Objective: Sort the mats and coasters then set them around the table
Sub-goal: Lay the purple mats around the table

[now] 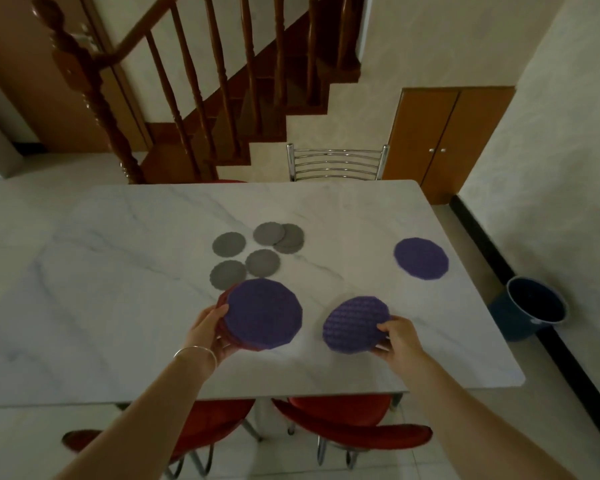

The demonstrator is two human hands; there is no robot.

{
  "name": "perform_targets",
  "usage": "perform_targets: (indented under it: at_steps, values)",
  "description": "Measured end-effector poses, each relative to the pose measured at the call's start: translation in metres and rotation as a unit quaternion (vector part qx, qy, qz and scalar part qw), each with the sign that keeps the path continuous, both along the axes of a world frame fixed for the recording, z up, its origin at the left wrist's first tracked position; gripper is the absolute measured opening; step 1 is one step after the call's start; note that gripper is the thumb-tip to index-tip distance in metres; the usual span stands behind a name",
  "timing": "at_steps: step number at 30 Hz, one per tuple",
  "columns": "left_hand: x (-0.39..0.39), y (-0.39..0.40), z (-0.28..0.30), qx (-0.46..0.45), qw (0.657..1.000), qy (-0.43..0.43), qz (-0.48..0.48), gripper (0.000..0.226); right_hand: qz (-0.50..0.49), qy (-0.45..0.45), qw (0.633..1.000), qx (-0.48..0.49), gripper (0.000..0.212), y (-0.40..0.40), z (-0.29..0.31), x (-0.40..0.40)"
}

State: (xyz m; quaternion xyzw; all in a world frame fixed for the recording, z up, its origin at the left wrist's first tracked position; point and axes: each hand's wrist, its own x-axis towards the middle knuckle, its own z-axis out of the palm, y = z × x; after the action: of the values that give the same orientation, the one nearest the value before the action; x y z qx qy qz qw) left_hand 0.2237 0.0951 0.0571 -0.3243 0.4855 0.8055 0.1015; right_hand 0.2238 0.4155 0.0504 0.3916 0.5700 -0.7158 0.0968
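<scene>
Dark red round mats [222, 304] under top purple woven round mat [263, 313]: only left rims show, count unclear. Rear grey scalloped coaster [293, 239] beyond that purple mat partly covered by neighbouring grey coaster [268, 233]. Left hand [210, 332] fingers hidden beneath stack. Red chair seats [340, 412] nearer than purple mat partly hidden under white marble table [118, 271].

The table [125, 258] is topped with a smooth, polished slab veined like white marble, on which a soft sheen is seen. The purple mats [421, 258] are given a rough, woven or waffled texture and a matt look, while the grey coasters [228, 245] are seen as flat, matt and smooth, with scalloped edges. The chair back [336, 162] is formed of shiny chromed metal. The staircase railing [174, 81] is made of glossy varnished wood. A thin metal bangle [196, 351] is worn on the left wrist.
</scene>
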Motion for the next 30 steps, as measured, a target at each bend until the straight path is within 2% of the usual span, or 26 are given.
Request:
perform_targets:
  at_steps: [9,14,17,18,20,21,23,26,28,30]
  values:
    - [0.011,-0.009,-0.013,-0.016,1.000,-0.005,-0.001,0.014,0.067,-0.014,0.998,-0.013,0.037,-0.022,-0.044,0.005]
    - [0.012,-0.008,-0.013,-0.013,1.000,-0.009,0.002,0.014,0.090,0.025,0.996,-0.005,0.010,-0.018,-0.052,0.004]
    - [0.011,-0.005,-0.013,-0.007,1.000,-0.010,0.002,0.012,0.138,0.055,0.989,-0.013,0.011,-0.013,-0.054,0.001]
    - [0.011,-0.003,-0.013,-0.006,1.000,-0.009,0.000,0.012,0.175,0.060,0.982,0.036,0.012,-0.011,-0.055,0.000]
    - [0.010,0.002,-0.014,-0.003,1.000,-0.006,-0.002,0.010,0.270,0.055,0.940,0.203,0.039,-0.007,-0.055,0.000]
    - [0.009,0.005,-0.014,0.000,1.000,-0.005,-0.003,0.009,0.308,0.047,0.908,0.279,0.053,-0.006,-0.053,0.003]
    - [0.008,0.012,-0.013,0.004,1.000,-0.004,-0.007,0.008,0.390,0.041,0.832,0.393,0.067,-0.005,-0.049,0.010]
    - [0.006,0.022,-0.013,0.004,1.000,-0.003,-0.014,0.010,0.486,0.046,0.705,0.514,0.069,-0.009,-0.050,0.018]
    - [0.006,0.027,-0.014,0.005,1.000,-0.004,-0.016,0.010,0.511,0.049,0.658,0.551,0.068,-0.013,-0.052,0.020]
    - [0.006,0.030,-0.015,0.005,1.000,-0.008,-0.019,0.010,0.526,0.048,0.632,0.567,0.067,-0.017,-0.055,0.022]
